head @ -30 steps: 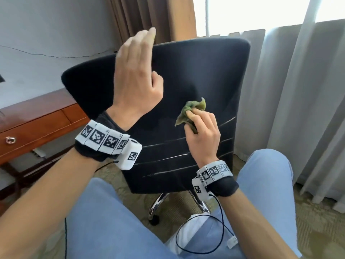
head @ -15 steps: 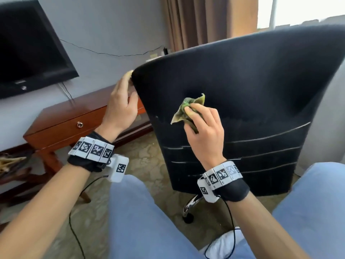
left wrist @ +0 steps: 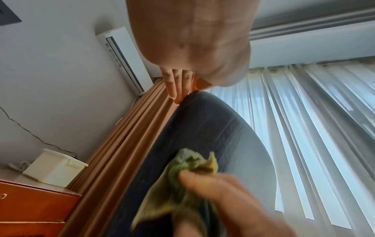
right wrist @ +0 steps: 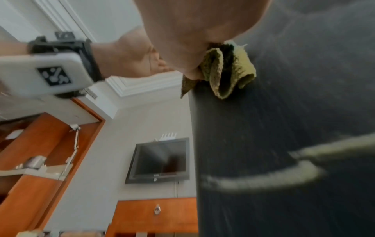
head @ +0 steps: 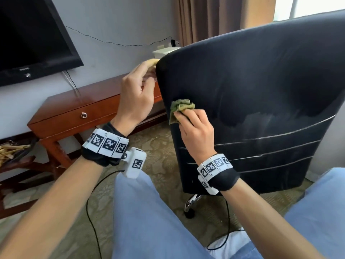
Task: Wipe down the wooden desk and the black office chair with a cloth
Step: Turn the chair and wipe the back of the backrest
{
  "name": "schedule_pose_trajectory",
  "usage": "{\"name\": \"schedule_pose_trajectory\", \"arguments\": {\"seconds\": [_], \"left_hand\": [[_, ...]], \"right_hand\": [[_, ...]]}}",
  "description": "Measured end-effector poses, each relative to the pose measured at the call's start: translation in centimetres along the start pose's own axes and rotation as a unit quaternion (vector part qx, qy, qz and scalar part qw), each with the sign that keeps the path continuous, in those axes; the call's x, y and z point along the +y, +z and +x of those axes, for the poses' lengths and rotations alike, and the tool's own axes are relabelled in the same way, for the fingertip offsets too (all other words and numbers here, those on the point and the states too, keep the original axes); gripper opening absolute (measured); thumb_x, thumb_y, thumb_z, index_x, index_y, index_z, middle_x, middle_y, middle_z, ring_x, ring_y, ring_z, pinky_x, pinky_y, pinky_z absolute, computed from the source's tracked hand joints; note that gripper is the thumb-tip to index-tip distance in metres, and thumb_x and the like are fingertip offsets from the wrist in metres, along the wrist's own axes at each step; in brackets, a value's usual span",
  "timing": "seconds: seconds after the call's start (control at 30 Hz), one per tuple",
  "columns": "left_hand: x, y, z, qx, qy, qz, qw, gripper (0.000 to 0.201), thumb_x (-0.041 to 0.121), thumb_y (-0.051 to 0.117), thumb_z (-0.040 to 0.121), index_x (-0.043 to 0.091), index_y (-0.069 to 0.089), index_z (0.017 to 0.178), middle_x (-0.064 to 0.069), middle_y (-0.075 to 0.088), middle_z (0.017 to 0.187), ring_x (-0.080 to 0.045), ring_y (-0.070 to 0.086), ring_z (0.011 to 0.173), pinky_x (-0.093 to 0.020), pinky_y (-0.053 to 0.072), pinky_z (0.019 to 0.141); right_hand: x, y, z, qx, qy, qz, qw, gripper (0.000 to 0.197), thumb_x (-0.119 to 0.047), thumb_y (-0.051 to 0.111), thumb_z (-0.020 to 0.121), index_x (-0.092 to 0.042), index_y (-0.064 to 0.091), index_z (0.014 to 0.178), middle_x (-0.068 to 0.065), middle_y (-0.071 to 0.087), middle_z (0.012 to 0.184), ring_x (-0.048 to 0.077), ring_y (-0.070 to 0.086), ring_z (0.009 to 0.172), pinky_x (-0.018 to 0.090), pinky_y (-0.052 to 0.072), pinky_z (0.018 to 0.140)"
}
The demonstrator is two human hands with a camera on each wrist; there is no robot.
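The black office chair [head: 261, 81] stands in front of me with its back turned my way. My left hand [head: 151, 71] holds the upper left edge of the chair back, fingers [left wrist: 174, 86] behind it and thumb in front. My right hand [head: 183, 114] grips a crumpled green cloth [head: 180, 107] and presses it against the chair back near its left edge. The cloth [right wrist: 227, 70] bunches under my fingers on the dark fabric [right wrist: 284, 112]. Behind the chair, at the left, the wooden desk [head: 74, 107] stands along the wall.
A black TV [head: 28, 40] hangs on the wall above the desk. A white box [head: 164, 51] sits on the desk behind the chair. My knees in blue trousers [head: 149, 221] are close to the chair's chrome base [head: 190, 202]. Curtains hang at the right.
My left hand came down from in front of the chair back and took hold of its left edge. My right hand slid the cloth left toward that edge. My view turned left.
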State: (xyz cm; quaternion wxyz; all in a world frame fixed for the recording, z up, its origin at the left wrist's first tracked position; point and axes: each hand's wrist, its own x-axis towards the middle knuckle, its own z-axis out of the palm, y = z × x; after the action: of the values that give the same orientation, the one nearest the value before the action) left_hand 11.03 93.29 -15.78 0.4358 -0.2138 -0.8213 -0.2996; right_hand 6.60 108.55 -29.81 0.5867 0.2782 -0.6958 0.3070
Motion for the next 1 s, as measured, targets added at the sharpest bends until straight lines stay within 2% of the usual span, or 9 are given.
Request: {"name": "schedule_pose_trajectory", "arguments": {"seconds": [0.17,0.23,0.33,0.43,0.57,0.67,0.8,0.93,1.0], "left_hand": [[0.4,0.3,-0.3,0.019,-0.020,-0.003,1.000,0.038,0.002,0.044,0.099,0.007,0.064,0.132,-0.003,0.072,0.118,-0.014,0.067,0.111,-0.030,0.056,0.096],[0.2,0.1,-0.6,0.019,-0.026,-0.003,0.999,0.040,0.001,0.044,0.099,0.007,0.064,0.133,-0.004,0.072,0.120,-0.013,0.067,0.111,-0.031,0.056,0.097],[-0.1,-0.1,-0.9,0.018,-0.029,0.008,0.999,0.045,-0.001,0.044,0.098,0.008,0.062,0.138,-0.005,0.071,0.122,-0.012,0.067,0.111,-0.032,0.056,0.098],[-0.1,0.0,-1.0,0.017,-0.026,0.002,1.000,0.046,-0.002,0.044,0.097,0.008,0.061,0.139,-0.006,0.070,0.122,-0.014,0.067,0.112,-0.036,0.057,0.097],[0.0,0.2,-0.6,0.020,-0.032,-0.012,0.999,0.044,-0.002,0.041,0.098,0.008,0.063,0.135,-0.006,0.071,0.120,-0.017,0.068,0.112,-0.040,0.058,0.095],[0.2,0.5,-0.7,0.028,-0.029,-0.022,0.999,0.045,-0.004,0.039,0.098,0.005,0.064,0.134,-0.008,0.072,0.118,-0.019,0.069,0.112,-0.039,0.057,0.097],[0.5,1.0,-0.8,0.029,-0.033,-0.018,0.999,0.042,-0.002,0.040,0.100,0.006,0.063,0.135,-0.006,0.071,0.121,-0.014,0.067,0.113,-0.032,0.057,0.097],[0.6,1.3,-0.8,0.013,-0.046,-0.005,0.999,0.044,-0.001,0.043,0.099,0.008,0.057,0.139,-0.006,0.068,0.126,-0.015,0.064,0.116,-0.032,0.057,0.097],[0.8,1.2,-1.1,0.008,-0.055,0.013,0.998,0.047,0.000,0.044,0.099,0.009,0.052,0.145,-0.006,0.064,0.134,-0.013,0.060,0.123,-0.024,0.053,0.102]], "right_hand": [[0.8,0.6,-7.8,-0.159,-0.032,-0.007,0.987,0.026,-0.004,0.055,0.101,-0.009,0.074,0.118,0.002,0.069,0.114,0.025,0.056,0.093,0.037,0.057,0.075],[0.5,0.2,-8.7,-0.186,-0.035,-0.003,0.982,0.026,-0.002,0.057,0.098,-0.007,0.073,0.117,0.005,0.069,0.115,0.026,0.055,0.093,0.040,0.057,0.074],[-1.4,-0.8,-4.4,-0.105,-0.035,0.034,0.993,0.025,0.004,0.066,0.092,-0.003,0.075,0.114,0.010,0.070,0.121,0.030,0.063,0.101,0.040,0.057,0.082],[-3.2,-1.7,2.9,-0.001,-0.028,0.055,0.998,0.022,0.001,0.063,0.097,-0.003,0.076,0.114,0.011,0.069,0.126,0.029,0.065,0.112,0.035,0.056,0.093],[-3.4,-1.3,6.8,-0.025,-0.005,0.025,0.999,0.025,-0.002,0.066,0.092,-0.006,0.075,0.115,0.005,0.070,0.117,0.024,0.063,0.106,0.030,0.056,0.082],[-2.8,-0.3,3.8,-0.073,-0.023,-0.029,0.997,0.025,0.001,0.065,0.090,-0.007,0.074,0.112,0.003,0.068,0.108,0.020,0.055,0.096,0.028,0.052,0.069],[-1.4,1.3,-3.2,-0.163,-0.067,-0.054,0.983,0.024,0.001,0.062,0.093,-0.004,0.072,0.114,0.005,0.066,0.105,0.022,0.050,0.095,0.029,0.049,0.075],[-0.4,1.6,-10.3,-0.293,-0.080,-0.045,0.952,0.026,-0.002,0.073,0.084,-0.003,0.071,0.110,0.007,0.063,0.104,0.025,0.052,0.098,0.035,0.056,0.074],[-0.1,1.1,-12.2,-0.330,-0.072,-0.026,0.941,0.027,-0.002,0.072,0.085,-0.002,0.070,0.112,0.009,0.063,0.109,0.028,0.054,0.103,0.040,0.058,0.076]]}}
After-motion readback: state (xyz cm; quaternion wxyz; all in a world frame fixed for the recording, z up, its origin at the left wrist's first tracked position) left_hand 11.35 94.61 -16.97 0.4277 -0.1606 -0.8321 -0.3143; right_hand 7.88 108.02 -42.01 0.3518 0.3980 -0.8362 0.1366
